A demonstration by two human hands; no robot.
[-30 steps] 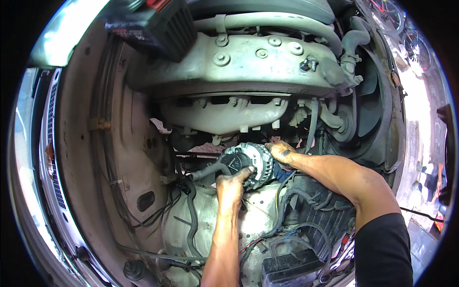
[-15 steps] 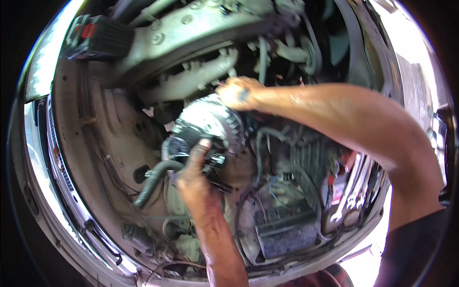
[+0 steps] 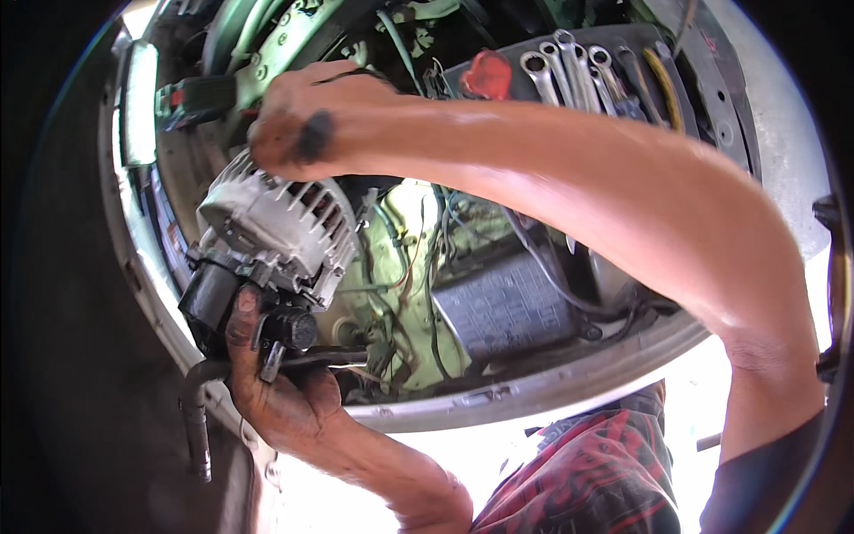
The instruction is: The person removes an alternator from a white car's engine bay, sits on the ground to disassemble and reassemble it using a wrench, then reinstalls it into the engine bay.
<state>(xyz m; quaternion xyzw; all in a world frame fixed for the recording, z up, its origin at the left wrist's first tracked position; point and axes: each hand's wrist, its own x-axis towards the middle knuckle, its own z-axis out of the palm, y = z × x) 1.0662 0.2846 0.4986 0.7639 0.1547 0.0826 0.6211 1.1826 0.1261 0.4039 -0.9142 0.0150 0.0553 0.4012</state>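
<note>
A silver alternator (image 3: 289, 222) with a slotted housing is up off the engine bay, tilted, at the left. At its near end sit black cylindrical parts (image 3: 209, 295), and a bent black hose (image 3: 193, 414) hangs down from there. My left hand (image 3: 280, 396) grips this near end from below, thumb pressed up along the black parts. Over the top, my right hand (image 3: 307, 125) is curled on the alternator's far end; its fingertips are hidden behind it.
A dark battery (image 3: 507, 303) sits in the bay's near right, with loose wires and hoses around it. Several wrenches (image 3: 569, 76) and a red object (image 3: 487, 76) lie on the far right side. A black-and-red block (image 3: 196, 100) stands at the far left, by the engine (image 3: 285, 40).
Both hands have lifted the alternator out of the bay and brought it left and nearer. My view has turned, bringing the wrenches to the upper right.
</note>
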